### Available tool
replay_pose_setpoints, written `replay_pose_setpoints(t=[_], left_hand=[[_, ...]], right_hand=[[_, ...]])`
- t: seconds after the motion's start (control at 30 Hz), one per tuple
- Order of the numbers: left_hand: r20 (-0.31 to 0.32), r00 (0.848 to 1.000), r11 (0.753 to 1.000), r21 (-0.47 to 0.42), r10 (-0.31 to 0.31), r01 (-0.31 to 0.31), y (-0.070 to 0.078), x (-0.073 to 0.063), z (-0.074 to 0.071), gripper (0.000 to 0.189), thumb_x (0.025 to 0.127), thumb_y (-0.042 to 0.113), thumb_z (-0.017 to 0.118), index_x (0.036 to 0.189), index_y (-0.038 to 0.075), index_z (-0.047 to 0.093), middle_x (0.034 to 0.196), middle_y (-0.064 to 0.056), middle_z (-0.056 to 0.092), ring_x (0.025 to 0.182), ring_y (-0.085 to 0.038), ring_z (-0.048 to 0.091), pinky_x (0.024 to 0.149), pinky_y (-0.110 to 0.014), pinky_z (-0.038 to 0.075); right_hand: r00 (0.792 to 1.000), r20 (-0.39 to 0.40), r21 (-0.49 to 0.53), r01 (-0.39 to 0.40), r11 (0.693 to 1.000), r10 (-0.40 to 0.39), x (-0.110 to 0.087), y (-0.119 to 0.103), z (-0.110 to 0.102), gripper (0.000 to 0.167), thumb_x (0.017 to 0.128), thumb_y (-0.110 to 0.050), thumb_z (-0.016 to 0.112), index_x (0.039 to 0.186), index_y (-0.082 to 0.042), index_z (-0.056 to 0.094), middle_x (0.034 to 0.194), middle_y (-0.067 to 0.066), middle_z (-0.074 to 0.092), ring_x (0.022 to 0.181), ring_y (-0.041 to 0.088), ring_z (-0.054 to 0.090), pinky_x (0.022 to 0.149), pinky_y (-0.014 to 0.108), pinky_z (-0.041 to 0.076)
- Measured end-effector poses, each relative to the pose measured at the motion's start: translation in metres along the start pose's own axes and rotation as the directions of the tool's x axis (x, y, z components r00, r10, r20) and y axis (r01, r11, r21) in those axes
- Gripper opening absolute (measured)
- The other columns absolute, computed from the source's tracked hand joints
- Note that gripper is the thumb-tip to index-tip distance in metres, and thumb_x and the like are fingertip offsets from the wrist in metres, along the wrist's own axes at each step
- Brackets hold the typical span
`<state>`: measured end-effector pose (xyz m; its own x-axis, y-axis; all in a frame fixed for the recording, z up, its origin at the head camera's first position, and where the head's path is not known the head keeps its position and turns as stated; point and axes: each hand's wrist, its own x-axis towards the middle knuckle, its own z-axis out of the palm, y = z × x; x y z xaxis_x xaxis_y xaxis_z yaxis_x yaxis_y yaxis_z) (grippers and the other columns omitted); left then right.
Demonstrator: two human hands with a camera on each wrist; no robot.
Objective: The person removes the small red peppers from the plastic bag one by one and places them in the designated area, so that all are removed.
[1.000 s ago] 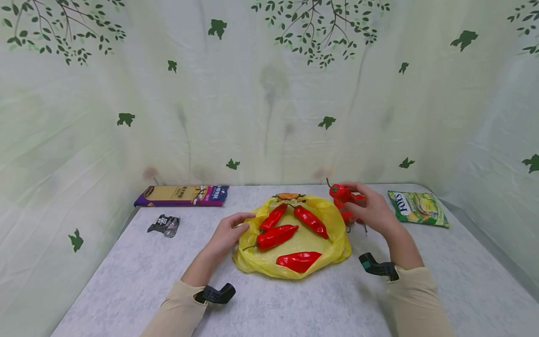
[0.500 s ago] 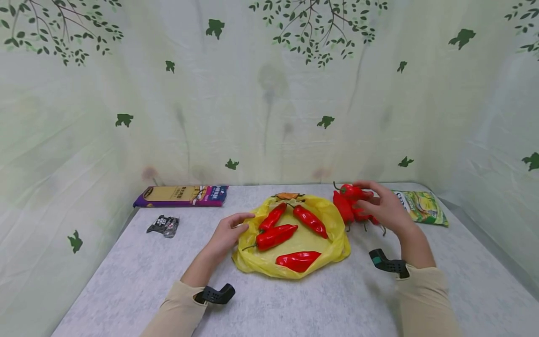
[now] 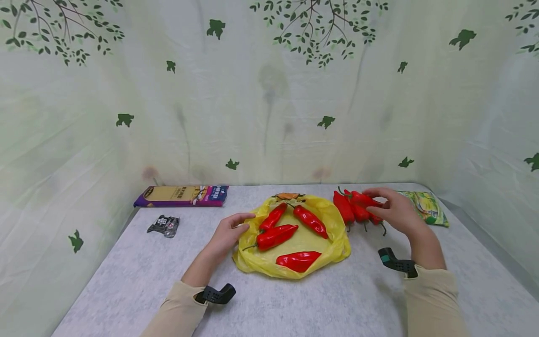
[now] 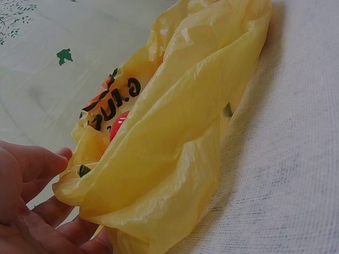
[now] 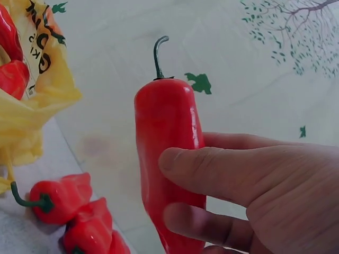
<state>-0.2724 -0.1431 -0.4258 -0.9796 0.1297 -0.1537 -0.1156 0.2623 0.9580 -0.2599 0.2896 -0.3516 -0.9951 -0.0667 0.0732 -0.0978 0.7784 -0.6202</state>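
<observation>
Head: left hand (image 3: 225, 236) relaxed, touching yellow bag (image 3: 337, 247), presumably steadying it; four red peppers (image 3: 278, 237) inside. Right hand (image 3: 397, 210) holds another pepper (image 3: 362, 199) over the loose peppers (image 3: 343, 208) on tabletop (image 3: 126, 285). Left wrist: fingers (image 4: 53, 211) meet the bag's edge, no clear grip. Right wrist: thumb (image 5: 183, 161) and fingers pinch pepper mid-body, stem (image 5: 157, 59) free, likely for balance.

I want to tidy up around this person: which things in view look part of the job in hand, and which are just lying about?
Likely part of the job:
held pepper, in the right hand
yellow bag, left hand at its edge
bagged peppers
loose peppers, right of the bag

Apparently just lying about:
purple-and-gold packet
small black packet
green packet
</observation>
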Motion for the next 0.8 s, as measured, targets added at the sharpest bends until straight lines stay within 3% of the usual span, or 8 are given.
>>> replay_pose_setpoints(t=[0.17, 0.5, 0.8], left_hand=[[0.002, 1.000, 1.000, -0.003, -0.002, 0.002, 0.000, 0.000, 0.000, 0.033, 0.102, 0.013, 0.052, 0.132, 0.018, 0.063, 0.151, -0.009, 0.048, 0.138, -0.029, 0.045, 0.116, -0.050, 0.040], [0.014, 1.000, 1.000, -0.002, 0.005, -0.005, 0.001, -0.001, 0.000, 0.033, 0.102, 0.014, 0.052, 0.134, 0.018, 0.062, 0.153, -0.008, 0.046, 0.142, -0.030, 0.041, 0.117, -0.051, 0.038], [0.010, 1.000, 1.000, 0.009, -0.004, 0.004, 0.001, -0.001, 0.001, 0.034, 0.102, 0.016, 0.053, 0.134, 0.020, 0.062, 0.153, -0.008, 0.046, 0.142, -0.030, 0.041, 0.117, -0.051, 0.038]], right_hand=[[1.000, 0.023, -0.051, -0.019, 0.999, 0.021, 0.000, 0.009, -0.003, 0.049, 0.093, -0.020, 0.069, 0.140, -0.013, 0.055, 0.139, 0.020, 0.056, 0.106, 0.033, 0.054, 0.073, 0.032, 0.057], [0.991, 0.123, -0.162, -0.041, 0.986, 0.061, -0.005, 0.028, -0.010, 0.049, 0.089, -0.026, 0.074, 0.134, -0.008, 0.063, 0.128, 0.024, 0.062, 0.101, 0.033, 0.055, 0.067, 0.030, 0.052], [0.966, 0.227, -0.160, -0.086, 0.983, 0.121, -0.008, 0.043, -0.012, 0.046, 0.088, -0.021, 0.075, 0.131, -0.006, 0.064, 0.125, 0.022, 0.064, 0.110, 0.036, 0.053, 0.076, 0.037, 0.058]])
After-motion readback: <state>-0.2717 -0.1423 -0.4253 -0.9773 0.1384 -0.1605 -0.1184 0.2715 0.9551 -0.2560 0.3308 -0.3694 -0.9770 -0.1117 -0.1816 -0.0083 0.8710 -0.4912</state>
